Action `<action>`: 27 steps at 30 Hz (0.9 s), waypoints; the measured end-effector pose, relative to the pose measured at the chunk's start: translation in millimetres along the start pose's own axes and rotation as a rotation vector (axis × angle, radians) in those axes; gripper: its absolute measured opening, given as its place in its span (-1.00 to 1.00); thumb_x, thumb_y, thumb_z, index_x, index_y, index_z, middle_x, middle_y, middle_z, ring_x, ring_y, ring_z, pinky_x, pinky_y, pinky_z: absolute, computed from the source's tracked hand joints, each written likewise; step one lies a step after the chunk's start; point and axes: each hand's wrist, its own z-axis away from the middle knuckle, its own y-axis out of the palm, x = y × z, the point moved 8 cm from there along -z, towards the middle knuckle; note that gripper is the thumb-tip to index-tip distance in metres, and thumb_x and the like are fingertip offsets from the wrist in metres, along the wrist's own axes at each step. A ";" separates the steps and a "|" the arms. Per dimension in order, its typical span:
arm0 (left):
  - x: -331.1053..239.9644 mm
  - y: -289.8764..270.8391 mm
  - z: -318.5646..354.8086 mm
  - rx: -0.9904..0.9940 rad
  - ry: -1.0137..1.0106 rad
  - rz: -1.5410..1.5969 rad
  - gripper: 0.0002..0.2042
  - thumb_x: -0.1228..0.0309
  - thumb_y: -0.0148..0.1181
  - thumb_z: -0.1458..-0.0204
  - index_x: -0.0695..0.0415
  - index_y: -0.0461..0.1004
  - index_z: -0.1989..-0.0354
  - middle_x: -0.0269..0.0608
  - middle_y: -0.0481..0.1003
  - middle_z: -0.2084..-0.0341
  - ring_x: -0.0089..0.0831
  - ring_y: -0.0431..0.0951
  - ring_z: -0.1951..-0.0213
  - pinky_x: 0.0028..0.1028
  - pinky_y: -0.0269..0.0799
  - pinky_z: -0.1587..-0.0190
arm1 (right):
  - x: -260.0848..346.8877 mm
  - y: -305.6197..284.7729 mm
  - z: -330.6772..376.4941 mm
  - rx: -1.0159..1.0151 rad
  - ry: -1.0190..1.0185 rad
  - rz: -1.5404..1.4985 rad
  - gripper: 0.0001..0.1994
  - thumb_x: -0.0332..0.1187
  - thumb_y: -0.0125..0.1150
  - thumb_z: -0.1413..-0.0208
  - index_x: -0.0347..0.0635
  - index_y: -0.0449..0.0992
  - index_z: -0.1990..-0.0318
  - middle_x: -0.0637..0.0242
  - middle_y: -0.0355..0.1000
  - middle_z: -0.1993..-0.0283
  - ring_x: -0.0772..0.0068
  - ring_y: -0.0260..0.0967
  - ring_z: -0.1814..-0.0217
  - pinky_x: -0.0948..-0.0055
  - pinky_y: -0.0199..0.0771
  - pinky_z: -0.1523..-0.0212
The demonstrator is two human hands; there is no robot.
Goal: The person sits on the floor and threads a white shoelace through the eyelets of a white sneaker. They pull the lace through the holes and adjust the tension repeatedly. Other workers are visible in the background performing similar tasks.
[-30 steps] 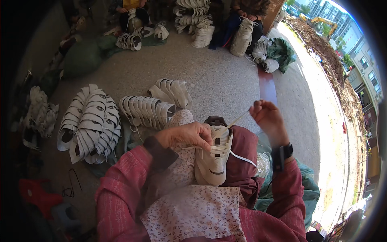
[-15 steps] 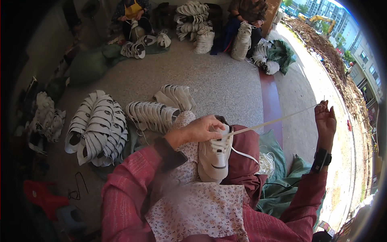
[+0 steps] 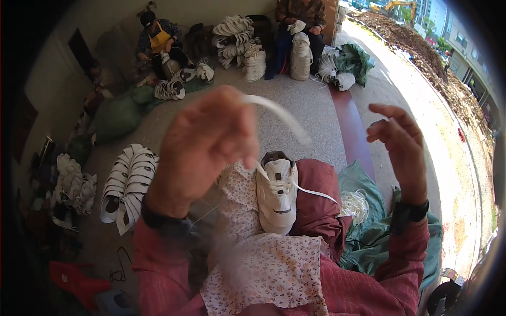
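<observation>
A white sneaker (image 3: 278,210) rests on my lap, its toe toward me, with lace through part of its eyelets. My left hand (image 3: 203,150) is raised to the left of the shoe, closed on the white shoelace (image 3: 276,111). The lace's free end arcs rightward, blurred, and its lower part runs down to the shoe. Another stretch of the lace trails over my maroon trouser leg (image 3: 319,179). My right hand (image 3: 403,142) is up at the right, apart from the lace, fingers loosely curved and spread. Nothing clearly shows in it.
A bundle of white laces (image 3: 354,206) lies on green sacking (image 3: 363,181) at my right. Stacked shoe uppers (image 3: 129,181) stand on the floor at left. A red stool-like object (image 3: 79,282) is lower left. Across the floor, two people (image 3: 161,39) sit among piles of uppers (image 3: 255,63).
My left hand has risen from the shoe and now holds the lace up. The right hand has let go of the lace end and moved inward. The view has shifted.
</observation>
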 end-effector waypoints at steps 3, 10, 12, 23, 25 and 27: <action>-51.5 -70.1 44.0 -0.150 0.164 0.160 -0.81 0.35 -0.09 -0.36 0.11 0.34 0.31 -0.44 0.16 0.59 -0.56 0.19 0.53 -0.46 0.27 0.34 | -106.3 -0.7 22.1 0.113 0.164 0.484 -0.69 -0.22 0.05 -0.34 -0.30 0.52 0.00 0.17 0.47 -0.06 0.40 0.45 0.00 0.39 0.45 0.03; -70.1 -213.0 210.6 -0.696 0.340 0.311 -0.87 0.42 -0.16 -0.38 0.18 0.28 0.21 -0.36 0.14 0.51 -0.54 0.13 0.49 -0.48 0.15 0.38 | -209.9 68.8 64.9 0.541 -0.105 1.070 -0.62 -0.08 0.04 -0.33 -0.24 0.60 0.17 0.00 0.36 -0.13 0.01 0.23 -0.23 0.18 0.20 -0.25; -60.4 -227.1 234.1 -0.707 0.280 0.297 -0.86 0.41 -0.15 -0.38 0.20 0.29 0.19 -0.38 0.13 0.53 -0.57 0.09 0.56 -0.53 0.08 0.53 | -218.4 61.6 63.2 0.533 0.000 0.829 -0.65 -0.13 0.02 -0.34 -0.24 0.60 0.21 0.03 0.34 -0.18 0.05 0.21 -0.27 0.16 0.18 -0.27; 113.0 -176.1 129.3 -0.691 -0.369 -0.355 -0.81 0.34 0.17 -0.24 0.22 0.56 0.27 -0.62 0.20 0.73 -0.80 0.08 0.68 -0.65 -0.08 0.64 | -152.4 -77.1 63.5 -0.247 0.130 -0.999 -0.69 -0.25 -0.07 -0.37 -0.10 0.37 0.47 0.26 0.43 0.23 0.26 0.35 -0.01 0.10 0.16 -0.34; 147.2 -153.1 105.5 -0.490 -0.371 -0.541 -0.82 0.37 0.17 -0.23 0.23 0.59 0.29 -0.58 0.36 0.65 -0.78 0.25 0.61 -0.65 0.14 0.55 | -142.0 -112.7 79.0 -0.345 0.045 -1.091 -0.70 -0.25 -0.04 -0.37 -0.12 0.35 0.45 0.31 0.37 0.31 0.33 0.31 0.10 0.16 0.23 -0.25; 173.8 -124.8 87.9 -0.334 -0.323 -0.622 -0.82 0.38 0.18 -0.22 0.25 0.60 0.30 -0.49 0.50 0.52 -0.73 0.37 0.48 -0.60 0.33 0.42 | -135.1 -146.1 98.4 -0.408 -0.016 -1.067 -0.74 -0.27 0.00 -0.36 -0.15 0.37 0.40 0.33 0.34 0.31 0.35 0.29 0.15 0.20 0.27 -0.17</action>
